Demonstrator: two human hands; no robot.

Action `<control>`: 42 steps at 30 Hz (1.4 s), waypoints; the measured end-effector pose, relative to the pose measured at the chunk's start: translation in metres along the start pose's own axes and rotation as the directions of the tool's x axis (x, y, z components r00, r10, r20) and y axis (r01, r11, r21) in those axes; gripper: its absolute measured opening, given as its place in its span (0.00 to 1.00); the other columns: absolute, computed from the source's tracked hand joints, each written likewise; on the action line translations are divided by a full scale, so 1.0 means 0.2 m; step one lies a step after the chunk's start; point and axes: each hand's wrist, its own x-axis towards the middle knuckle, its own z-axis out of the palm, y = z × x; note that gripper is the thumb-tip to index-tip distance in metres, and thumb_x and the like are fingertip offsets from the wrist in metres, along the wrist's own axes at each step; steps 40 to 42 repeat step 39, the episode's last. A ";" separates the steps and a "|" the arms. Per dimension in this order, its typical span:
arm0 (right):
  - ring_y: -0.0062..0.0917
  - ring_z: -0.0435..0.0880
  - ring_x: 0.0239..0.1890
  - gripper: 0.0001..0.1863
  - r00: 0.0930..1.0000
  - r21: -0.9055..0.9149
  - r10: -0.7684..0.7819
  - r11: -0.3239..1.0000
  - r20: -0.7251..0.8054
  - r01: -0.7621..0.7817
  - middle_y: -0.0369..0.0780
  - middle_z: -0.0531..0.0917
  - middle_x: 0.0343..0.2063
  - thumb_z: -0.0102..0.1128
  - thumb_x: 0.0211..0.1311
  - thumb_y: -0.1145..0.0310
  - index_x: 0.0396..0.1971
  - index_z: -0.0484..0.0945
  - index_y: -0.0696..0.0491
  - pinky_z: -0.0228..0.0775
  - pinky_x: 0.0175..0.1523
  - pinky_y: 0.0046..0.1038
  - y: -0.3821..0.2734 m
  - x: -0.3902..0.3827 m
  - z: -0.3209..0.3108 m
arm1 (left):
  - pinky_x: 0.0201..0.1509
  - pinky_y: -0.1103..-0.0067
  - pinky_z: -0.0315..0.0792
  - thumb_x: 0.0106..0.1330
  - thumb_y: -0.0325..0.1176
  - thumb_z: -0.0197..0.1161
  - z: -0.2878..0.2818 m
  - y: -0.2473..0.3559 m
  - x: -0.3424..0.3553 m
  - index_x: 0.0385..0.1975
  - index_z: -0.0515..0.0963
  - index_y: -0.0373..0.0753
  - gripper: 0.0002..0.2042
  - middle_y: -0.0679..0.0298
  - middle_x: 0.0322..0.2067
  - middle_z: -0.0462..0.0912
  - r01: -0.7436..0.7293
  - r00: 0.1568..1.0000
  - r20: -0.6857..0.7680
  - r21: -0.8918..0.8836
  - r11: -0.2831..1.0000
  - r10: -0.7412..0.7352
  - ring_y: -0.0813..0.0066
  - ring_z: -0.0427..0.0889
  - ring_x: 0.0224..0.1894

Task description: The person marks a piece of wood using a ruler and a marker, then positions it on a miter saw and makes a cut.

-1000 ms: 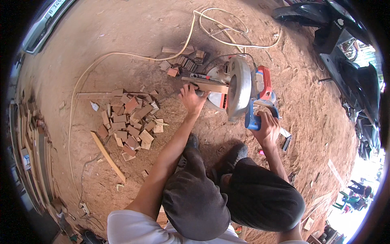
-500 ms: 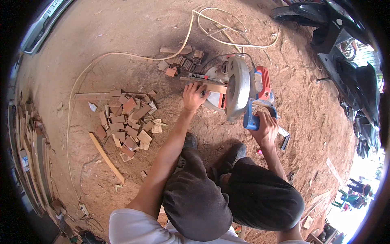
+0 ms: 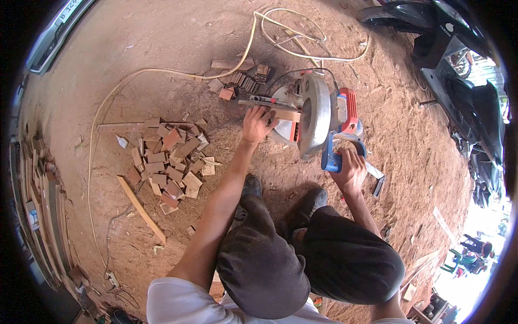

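A miter saw with a pale blade guard, a red motor end and a blue handle stands on the sandy ground ahead of me. My right hand is wrapped round its blue handle. A short piece of wood lies on the saw's table against the fence, its right end at the blade guard. My left hand grips the left part of this piece and presses it to the fence. The guard hides the blade and the wood's far end.
A heap of cut wood blocks lies left of my left arm, with a longer strip beside it. More blocks sit behind the saw. A yellowish cord loops over the ground. A try square lies right; a motorbike stands beyond.
The saw handle and my right hand have shifted very slightly left. My left hand stays on the wood at the fence.
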 end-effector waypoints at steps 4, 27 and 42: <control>0.31 0.86 0.30 0.16 1.000 0.002 -0.017 1.000 -0.024 0.017 0.37 0.85 0.28 0.75 0.49 0.62 0.35 0.81 0.51 0.73 0.39 0.33 0.00 0.00 0.00 | 0.48 0.66 0.71 0.60 0.47 0.72 0.00 -0.01 0.02 0.33 0.87 0.42 0.14 0.65 0.33 0.81 -0.045 0.999 -0.017 -0.002 0.999 0.045 0.63 0.79 0.39; 0.33 0.86 0.32 0.20 1.000 -0.012 -0.009 1.000 0.001 0.009 0.39 0.84 0.30 0.75 0.48 0.60 0.38 0.80 0.52 0.72 0.40 0.34 0.01 -0.05 0.05 | 0.45 0.64 0.70 0.55 0.50 0.75 0.01 -0.03 0.01 0.35 0.89 0.46 0.16 0.66 0.35 0.84 -0.029 1.000 0.005 0.009 1.000 0.029 0.61 0.79 0.41; 0.35 0.86 0.36 0.25 0.999 -0.030 0.020 0.999 0.050 -0.019 0.39 0.85 0.34 0.76 0.42 0.65 0.44 0.80 0.51 0.73 0.45 0.35 0.04 -0.13 0.13 | 0.54 0.63 0.66 0.56 0.48 0.74 0.01 -0.02 0.03 0.32 0.87 0.48 0.12 0.69 0.35 0.83 -0.043 0.999 0.018 0.015 0.999 0.043 0.67 0.78 0.44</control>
